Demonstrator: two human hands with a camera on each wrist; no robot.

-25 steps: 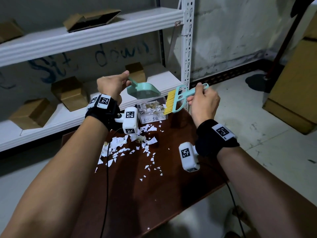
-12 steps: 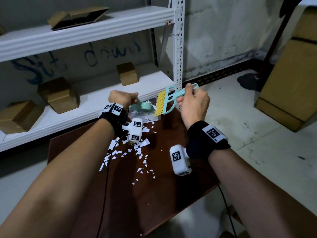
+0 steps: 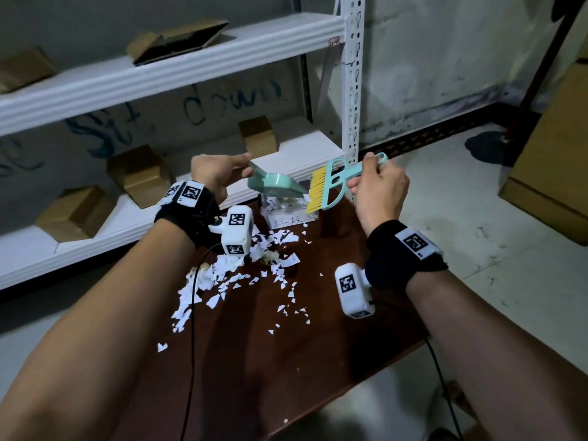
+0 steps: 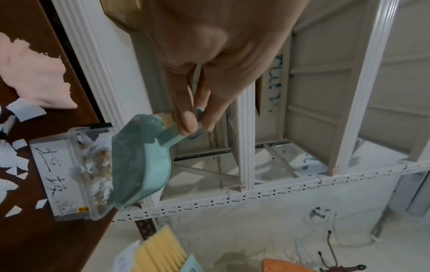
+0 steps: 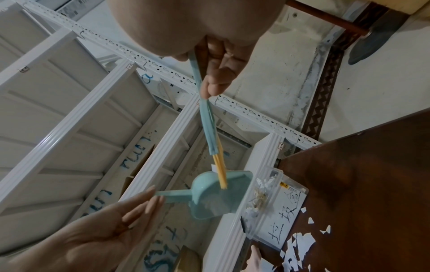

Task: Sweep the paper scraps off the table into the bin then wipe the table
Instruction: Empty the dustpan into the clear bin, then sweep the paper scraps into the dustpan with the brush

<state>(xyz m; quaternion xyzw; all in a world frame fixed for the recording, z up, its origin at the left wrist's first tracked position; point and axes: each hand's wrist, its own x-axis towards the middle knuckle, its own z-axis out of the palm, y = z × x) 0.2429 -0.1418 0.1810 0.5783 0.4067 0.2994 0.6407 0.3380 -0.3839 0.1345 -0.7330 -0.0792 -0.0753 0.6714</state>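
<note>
Raised since earlier frame: dustpan (image 3: 274,185), tipped over bin (image 4: 69,174) at worktop (image 3: 318,361) far edge | left hand (image 3: 216,175) grip pinching handle | right hand (image 3: 380,192) grip wrapped round brush (image 3: 327,186), bristles at pan mouth to clear residue | paper scraps (image 3: 222,278) mid-worktop, uncollected.

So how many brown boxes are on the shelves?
5 boxes show: two up top, one flattened and one at the left edge; three below, at left, middle and right. More may be hidden.
</note>
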